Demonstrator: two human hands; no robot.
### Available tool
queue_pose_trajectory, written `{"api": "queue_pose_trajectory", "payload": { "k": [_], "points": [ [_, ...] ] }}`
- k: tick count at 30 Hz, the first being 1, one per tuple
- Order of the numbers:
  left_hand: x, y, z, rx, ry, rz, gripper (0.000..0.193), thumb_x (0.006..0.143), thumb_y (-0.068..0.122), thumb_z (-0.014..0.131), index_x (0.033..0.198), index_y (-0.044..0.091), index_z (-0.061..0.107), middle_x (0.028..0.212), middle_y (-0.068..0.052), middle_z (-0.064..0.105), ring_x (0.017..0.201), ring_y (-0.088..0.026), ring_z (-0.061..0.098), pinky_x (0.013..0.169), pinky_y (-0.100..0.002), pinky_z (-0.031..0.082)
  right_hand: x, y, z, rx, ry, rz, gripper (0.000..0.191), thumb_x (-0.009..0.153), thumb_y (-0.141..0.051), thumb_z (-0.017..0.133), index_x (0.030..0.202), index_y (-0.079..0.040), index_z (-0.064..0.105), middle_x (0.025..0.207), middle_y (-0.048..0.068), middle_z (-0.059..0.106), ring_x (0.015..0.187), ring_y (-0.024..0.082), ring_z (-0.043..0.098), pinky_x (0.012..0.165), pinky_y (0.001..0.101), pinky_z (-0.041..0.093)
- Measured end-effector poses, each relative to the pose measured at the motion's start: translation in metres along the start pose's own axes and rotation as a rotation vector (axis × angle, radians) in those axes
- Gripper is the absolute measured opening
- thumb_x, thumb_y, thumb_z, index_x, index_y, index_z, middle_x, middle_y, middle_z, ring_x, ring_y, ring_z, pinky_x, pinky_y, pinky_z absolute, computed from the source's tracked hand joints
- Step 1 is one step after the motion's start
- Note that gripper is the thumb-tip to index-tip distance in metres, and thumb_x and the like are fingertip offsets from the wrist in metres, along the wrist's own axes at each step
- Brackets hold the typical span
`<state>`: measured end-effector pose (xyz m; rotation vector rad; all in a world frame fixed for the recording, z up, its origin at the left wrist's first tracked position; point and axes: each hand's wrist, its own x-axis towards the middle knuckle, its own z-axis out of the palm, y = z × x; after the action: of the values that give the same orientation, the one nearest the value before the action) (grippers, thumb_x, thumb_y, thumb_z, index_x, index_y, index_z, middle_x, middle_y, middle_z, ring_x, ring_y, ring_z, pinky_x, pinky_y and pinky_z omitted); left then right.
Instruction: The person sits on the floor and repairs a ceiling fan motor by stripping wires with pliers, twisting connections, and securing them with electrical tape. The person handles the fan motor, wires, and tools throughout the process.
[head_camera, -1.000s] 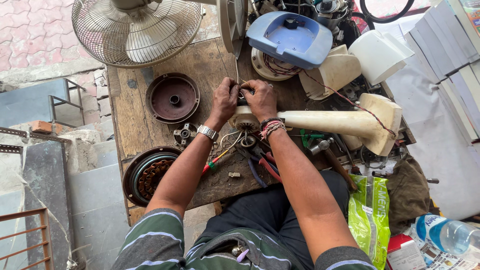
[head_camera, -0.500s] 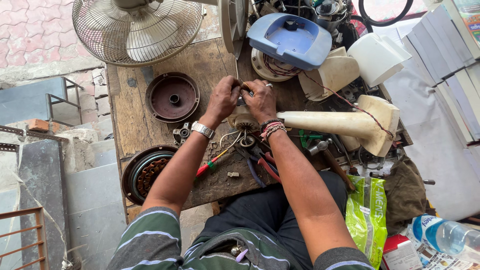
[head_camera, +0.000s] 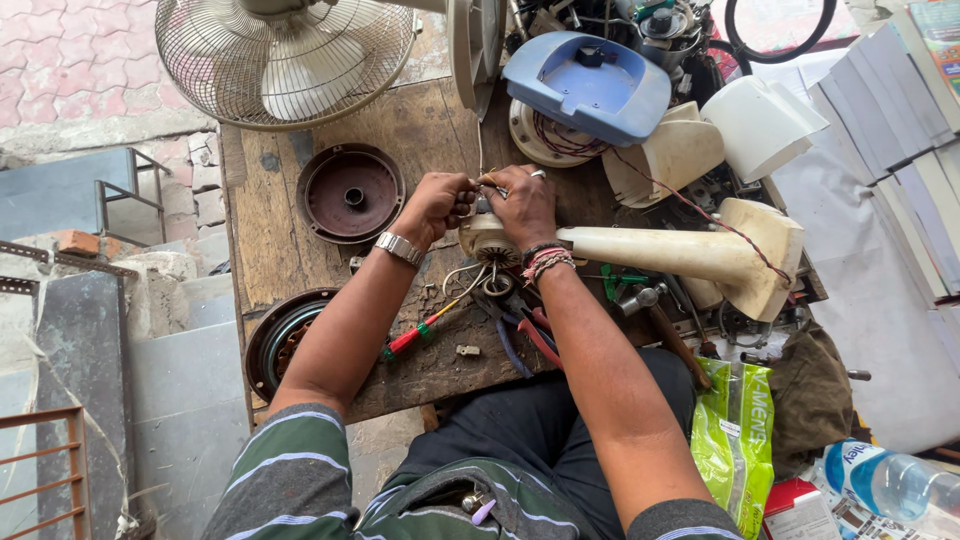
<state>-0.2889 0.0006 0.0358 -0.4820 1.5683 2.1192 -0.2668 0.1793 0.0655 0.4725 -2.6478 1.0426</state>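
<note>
Hands unmoved | left hand (head_camera: 438, 203), right hand (head_camera: 525, 203) seemingly gripping fan motor (head_camera: 487, 238) between

The left hand (head_camera: 437, 203) and right hand (head_camera: 524, 203) hide what they pinch above the motor (head_camera: 487, 240). The fan (head_camera: 285, 55) is cut off by the top edge, the bottle (head_camera: 890, 485) by the right edge.

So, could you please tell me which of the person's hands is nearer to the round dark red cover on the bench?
Left. The left hand is just beside the round dark red cover; the right hand lies beyond it, farther away.
</note>
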Motion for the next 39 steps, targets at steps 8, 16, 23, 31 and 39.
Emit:
{"api": "queue_pose_trajectory", "payload": {
  "k": [8,16,23,31,39],
  "points": [
    [-0.019,0.02,-0.002,0.323,-0.07,0.185,0.01,0.097,0.016,0.065,0.094,0.007,0.07,0.079,-0.002,0.072,0.062,-0.007,0.06,0.049,-0.021,0.045,0.0,0.009,0.006,0.037,-0.063,0.085,0.014,0.09,-0.023,0.075,0.101,-0.015,0.08,0.094,0.003,0.074,0.094,0.021,0.062,0.086,0.0379,0.051],
    [-0.039,0.024,-0.006,1.306,0.099,1.327,0.014,0.095,0.018,0.072,0.108,0.014,0.075,0.099,-0.004,0.067,0.08,-0.018,0.066,0.068,-0.03,0.057,0.002,0.009,0.009,0.008,-0.092,0.128,0.018,0.093,-0.03,0.075,0.104,-0.017,0.08,0.09,0.001,0.072,0.091,0.02,0.06,0.083,0.0381,0.05],
    [-0.042,0.024,-0.004,1.45,0.092,1.405,0.01,0.096,0.016,0.07,0.104,0.012,0.074,0.094,-0.003,0.066,0.084,-0.02,0.067,0.072,-0.035,0.057,0.003,0.01,0.007,0.045,-0.074,0.129,0.02,0.09,-0.032,0.076,0.101,-0.016,0.08,0.092,0.001,0.073,0.094,0.021,0.062,0.085,0.0379,0.05],
    [-0.02,0.028,-0.006,0.916,0.0,0.695,0.02,0.095,0.021,0.07,0.107,0.006,0.076,0.094,-0.008,0.076,0.079,-0.014,0.072,0.072,-0.031,0.058,0.002,0.008,0.006,-0.013,-0.095,0.163,0.019,0.089,-0.03,0.076,0.102,-0.018,0.081,0.095,0.001,0.073,0.095,0.021,0.061,0.088,0.0387,0.05],
    [-0.024,0.046,0.008,0.99,0.007,0.36,0.02,0.09,0.024,0.073,0.093,0.005,0.078,0.081,-0.01,0.072,0.067,-0.014,0.061,0.06,-0.033,0.05,0.002,0.002,0.001,-0.034,-0.134,0.181,0.017,0.089,-0.028,0.076,0.102,-0.018,0.08,0.097,0.001,0.072,0.099,0.021,0.061,0.089,0.0388,0.051]
  ]
}}
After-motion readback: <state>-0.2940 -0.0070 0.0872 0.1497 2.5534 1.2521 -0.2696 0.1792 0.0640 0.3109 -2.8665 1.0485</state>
